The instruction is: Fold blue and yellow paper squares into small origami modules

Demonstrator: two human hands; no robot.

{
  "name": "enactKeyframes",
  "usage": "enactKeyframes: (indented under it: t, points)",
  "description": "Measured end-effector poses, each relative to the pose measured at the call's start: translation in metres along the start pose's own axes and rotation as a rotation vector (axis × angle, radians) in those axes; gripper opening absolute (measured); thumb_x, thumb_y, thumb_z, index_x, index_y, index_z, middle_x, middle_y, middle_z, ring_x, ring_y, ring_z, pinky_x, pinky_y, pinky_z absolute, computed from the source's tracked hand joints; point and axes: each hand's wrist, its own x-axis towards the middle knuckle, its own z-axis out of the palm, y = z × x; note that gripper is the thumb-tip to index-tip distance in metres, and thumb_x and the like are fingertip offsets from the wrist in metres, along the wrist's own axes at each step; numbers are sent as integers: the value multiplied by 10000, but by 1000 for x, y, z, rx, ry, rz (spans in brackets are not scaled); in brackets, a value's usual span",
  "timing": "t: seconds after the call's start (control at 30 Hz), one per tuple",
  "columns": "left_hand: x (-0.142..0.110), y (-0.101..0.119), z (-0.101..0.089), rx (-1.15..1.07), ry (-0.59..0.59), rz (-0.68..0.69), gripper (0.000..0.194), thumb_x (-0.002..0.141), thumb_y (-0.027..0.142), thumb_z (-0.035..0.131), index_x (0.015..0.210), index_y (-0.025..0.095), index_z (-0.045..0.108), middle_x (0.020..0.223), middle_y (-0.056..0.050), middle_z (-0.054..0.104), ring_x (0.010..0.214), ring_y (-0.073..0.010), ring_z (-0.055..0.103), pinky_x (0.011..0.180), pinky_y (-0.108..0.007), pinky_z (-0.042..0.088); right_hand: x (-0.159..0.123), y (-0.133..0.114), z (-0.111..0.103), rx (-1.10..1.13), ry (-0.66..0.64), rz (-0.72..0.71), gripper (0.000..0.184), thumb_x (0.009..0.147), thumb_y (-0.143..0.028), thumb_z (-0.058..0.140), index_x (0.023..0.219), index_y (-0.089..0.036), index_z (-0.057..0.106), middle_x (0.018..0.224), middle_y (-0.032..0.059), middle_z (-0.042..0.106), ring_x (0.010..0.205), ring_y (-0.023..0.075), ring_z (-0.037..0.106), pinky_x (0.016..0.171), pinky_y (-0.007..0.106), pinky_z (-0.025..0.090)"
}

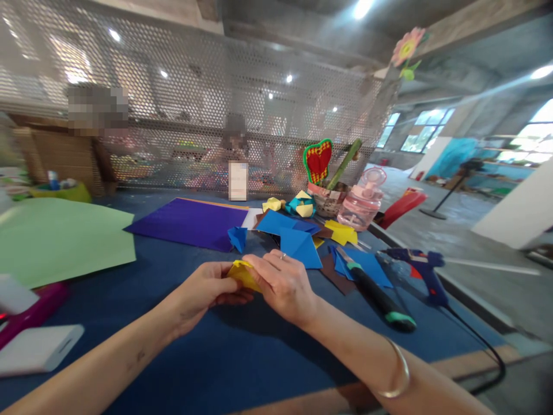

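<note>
A small folded piece of yellow paper (244,275) is held between both hands above the blue tabletop. My left hand (218,282) pinches its left side, with the thumb on the near face. Over its right side my right hand (287,285) is closed, the fingers bent across the top edge. Part of the paper is hidden under those fingers. Just beyond the hands stands a small folded blue paper piece (237,238). Blue paper sheets (298,245) lie behind my right hand, with yellow paper scraps (341,231) near them.
To the right lie a black-handled utility knife (380,297) and a corded hot glue gun (425,271). Purple paper (194,225) and light green paper (64,242) spread leftward. A pink bottle (360,202) stands by a basket (330,199). A perforated metal screen (173,115) rises behind; a white box-like device (41,349) sits front left.
</note>
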Motion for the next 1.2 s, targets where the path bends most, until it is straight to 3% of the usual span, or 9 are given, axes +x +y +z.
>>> enactKeyframes:
  t: [0.13,0.4,0.7,0.83,0.9,1.03,1.13,1.2]
  points:
    - [0,-2,-1,-28,-54,41,293,632,80,661,915,150,691,902,-36,740,805,-141,686,814,-253,521,0,2,1,31,14,34,284,980,-235,410,1101,-134,648,774,70,656,738,168,566,747,279,442]
    - [5,-8,-3,15,41,11,296,634,224,782,899,149,674,836,-35,743,736,-146,687,763,-282,531,1,-1,-1,118,29,148,275,981,-256,412,1065,-172,660,818,54,684,756,156,595,733,263,444]
    - [4,-6,3,148,103,63,229,628,194,674,839,141,602,718,-5,703,605,-123,655,612,-253,533,1,-5,1,217,24,173,244,968,-251,439,1040,-183,662,827,44,688,763,146,611,738,240,455]
    - [5,-6,2,203,107,62,224,637,214,659,840,150,594,723,-7,692,625,-138,661,626,-275,542,1,-4,2,234,-13,184,237,971,-248,433,1035,-190,655,848,39,691,786,144,612,755,241,458]
    - [3,-4,0,245,63,49,266,648,230,678,891,153,604,784,-25,702,713,-164,677,678,-298,548,2,-2,2,259,-37,187,213,967,-242,448,1026,-192,647,882,36,697,820,143,620,769,238,460]
    - [-2,2,-5,253,12,158,466,708,256,700,1143,196,542,1040,-48,696,995,-202,647,842,-304,508,3,2,3,285,-118,221,118,937,-232,515,960,-188,621,893,29,692,835,152,634,742,232,462]
    - [-3,4,-6,216,2,166,510,820,270,597,1301,247,429,1111,-19,680,1026,-166,627,842,-249,485,4,0,1,259,-162,256,71,900,-229,578,946,-178,594,812,21,669,759,162,634,658,234,451]
    - [-2,4,-4,209,-22,142,489,857,254,536,1329,259,404,1138,-3,667,1020,-149,619,796,-216,486,3,-3,-1,252,-164,263,152,872,-241,623,994,-163,578,772,14,654,705,160,628,609,233,439]
